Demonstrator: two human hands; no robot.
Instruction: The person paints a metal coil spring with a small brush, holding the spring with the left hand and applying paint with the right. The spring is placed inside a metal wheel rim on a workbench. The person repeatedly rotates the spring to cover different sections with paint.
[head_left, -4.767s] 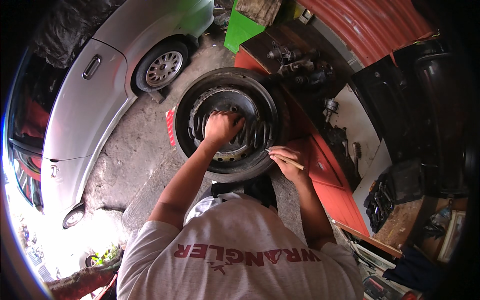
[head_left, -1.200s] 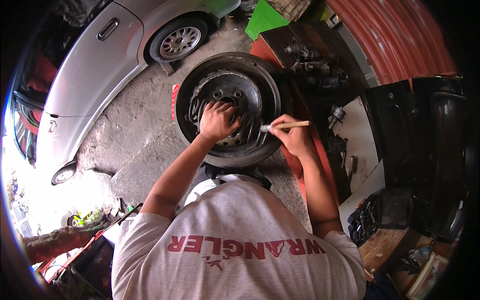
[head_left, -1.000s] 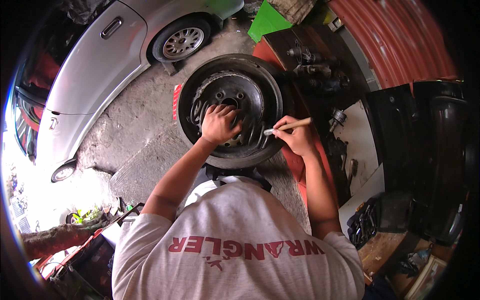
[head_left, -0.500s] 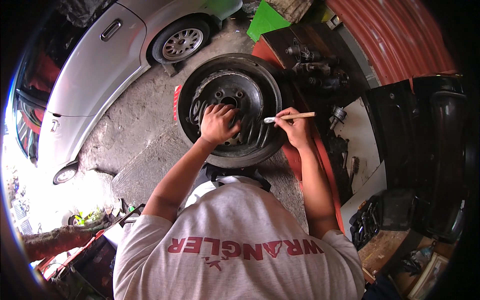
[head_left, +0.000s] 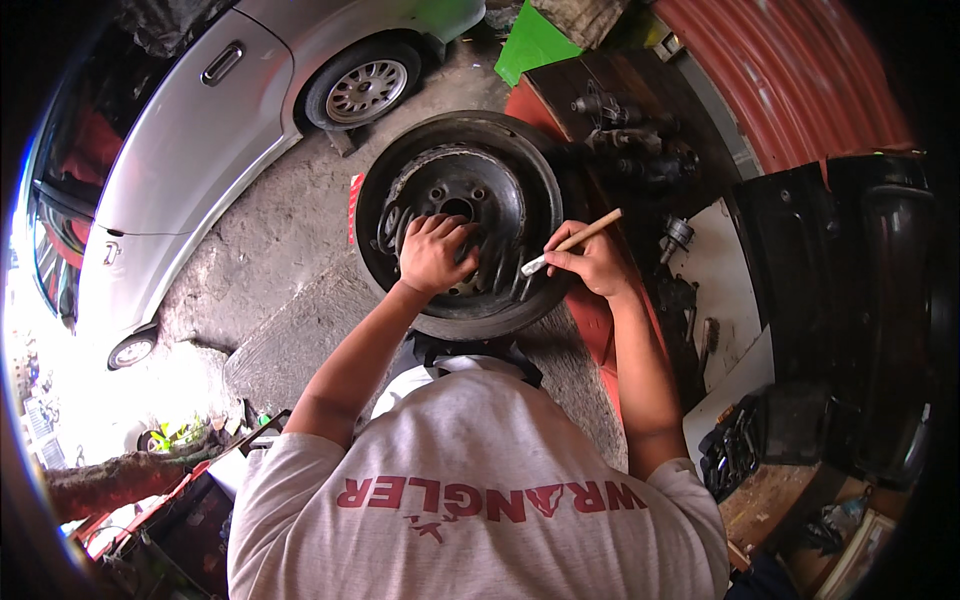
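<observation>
One shirt (head_left: 470, 430) bears red lettering, upside down; right hand (head_left: 597, 264) grips brush (head_left: 590, 232); left hand (head_left: 434, 256) over coil spring (head_left: 500, 267), grip: cannot tell.

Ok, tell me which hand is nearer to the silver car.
Left. The left hand is on the coil spring on the wheel, right of the silver car; the right hand, holding a brush, is farther right, by the wheel's edge.
</observation>
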